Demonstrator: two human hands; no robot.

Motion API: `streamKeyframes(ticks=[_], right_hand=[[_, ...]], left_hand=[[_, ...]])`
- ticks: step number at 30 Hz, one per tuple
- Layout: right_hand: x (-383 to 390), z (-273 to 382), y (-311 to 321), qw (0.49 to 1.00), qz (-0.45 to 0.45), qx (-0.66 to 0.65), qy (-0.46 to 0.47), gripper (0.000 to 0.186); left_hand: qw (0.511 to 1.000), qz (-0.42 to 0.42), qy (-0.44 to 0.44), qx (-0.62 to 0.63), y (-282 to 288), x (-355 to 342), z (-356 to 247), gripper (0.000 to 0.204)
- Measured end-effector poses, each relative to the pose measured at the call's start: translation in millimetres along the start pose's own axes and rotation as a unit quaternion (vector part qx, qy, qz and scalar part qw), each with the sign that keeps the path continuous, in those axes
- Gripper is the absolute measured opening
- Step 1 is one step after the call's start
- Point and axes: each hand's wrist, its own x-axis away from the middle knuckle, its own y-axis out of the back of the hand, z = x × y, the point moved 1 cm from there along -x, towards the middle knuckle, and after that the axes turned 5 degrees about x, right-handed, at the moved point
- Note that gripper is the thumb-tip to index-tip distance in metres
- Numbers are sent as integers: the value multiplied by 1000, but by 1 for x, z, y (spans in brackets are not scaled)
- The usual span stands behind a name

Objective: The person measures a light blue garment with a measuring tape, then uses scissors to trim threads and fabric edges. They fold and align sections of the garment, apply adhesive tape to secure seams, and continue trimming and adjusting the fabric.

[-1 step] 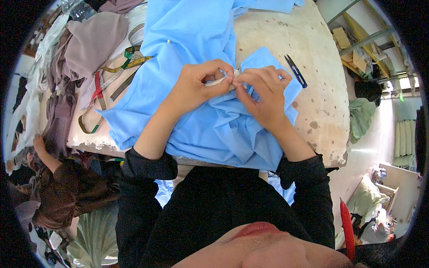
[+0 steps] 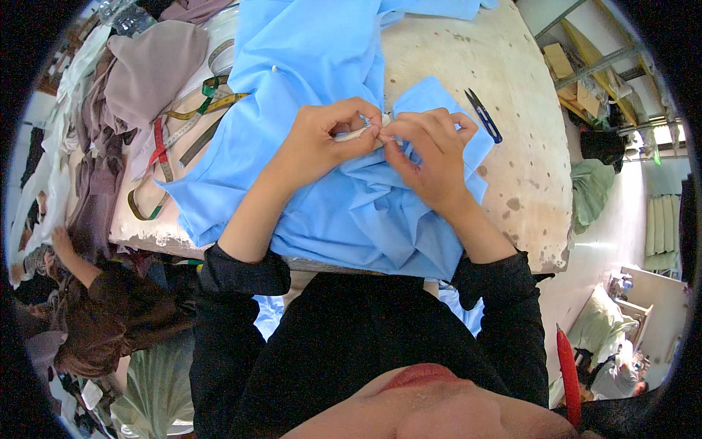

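A sheet of light blue cloth point(image 2: 314, 219) lies bunched and creased over the table beneath my hands. My left hand point(image 2: 333, 135) is closed, with thumb and fingers pinching a narrow cream strip point(image 2: 352, 134) at the cloth. Close against it, my right hand point(image 2: 431, 146) is closed too, its thumb and forefinger pinched at the end of that strip. The fingertips of both hands almost meet, so the exact spot between them is hidden. Right of my right hand lies a small dark blue thread snipper point(image 2: 483, 115), its pointed blades toward the far side.
The worn, stained table point(image 2: 512, 190) extends to the right. At the left lie a tape measure point(image 2: 170, 134) and mauve cloth point(image 2: 157, 69). A small white piece point(image 2: 275, 69) rests on the blue cloth. A co-worker's hand point(image 2: 64, 245) reaches in at the far left. Metal shelving point(image 2: 596, 73) stands right.
Both my hands hold the same pinch in the same place. At the far left the co-worker's hand has shifted slightly.
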Motion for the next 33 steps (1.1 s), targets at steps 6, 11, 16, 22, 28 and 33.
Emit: streamKeyframes(ticks=[6,11,16,22,28,33], right_hand=[[8,-4,-10,987,-51,103,114,34],[1,-7,-10,998,-17,35,46,27],[-9,-8,-2,945,80,-255,-187,12],[-5,-3,8,869,113,-370,-308,15],[-2,-5,2,789,126,-450,-399,14],[-3,-3,0,806,92,-464,-357,15]], left_hand=[[997,38,48,49,4,-6,-1,11],[990,30,116,70,9,-5,-5,13],[993,29,69,96,10,-4,-4,21],[996,21,26,82,7,-3,-5,36],[997,26,32,68,7,-5,-5,35],[999,12,16,35,8,-5,0,17]])
